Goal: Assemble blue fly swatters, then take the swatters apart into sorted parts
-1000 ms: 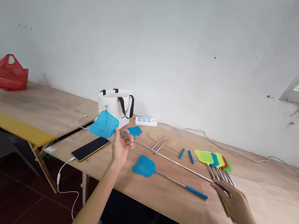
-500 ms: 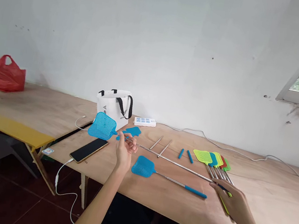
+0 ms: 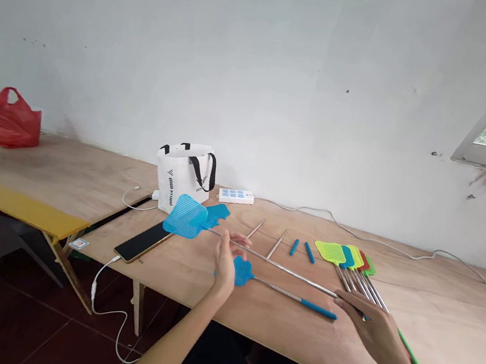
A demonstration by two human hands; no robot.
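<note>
**Q:** quick check, what have your hands got right now?

**A:** Both of yours are on the same long blue swatter (image 3: 187, 222). Your left hand (image 3: 225, 263) is curled around its thin metal shaft a little way back from the mesh head, fingers closed on it. Your right hand (image 3: 369, 325) is closed over the far end. The handle tip is buried under your fingers, so I can't tell exactly how you're gripping it there. The swatter is up off the table (image 3: 454, 345), stretched across in front of you, with the head out to your left near the white bag (image 3: 185, 175).

**Q:** and what's around it?

**A:** A second blue swatter (image 3: 297, 298) lies flat on the wood right under the raised one, its head partly hidden behind your left hand. Just beyond your right hand there's a fanned pile of swatters (image 3: 343, 256) in yellow, blue, green and red. Between that pile and the bag are two bare metal rods (image 3: 276, 244) and two small blue grips (image 3: 309, 253), lying apart. There's a phone (image 3: 143, 240) on a cable near the table's front edge, and a power strip (image 3: 235, 196) by the wall. The blue bit behind the raised head is probably a loose swatter head, but it's hard to tell.
</note>
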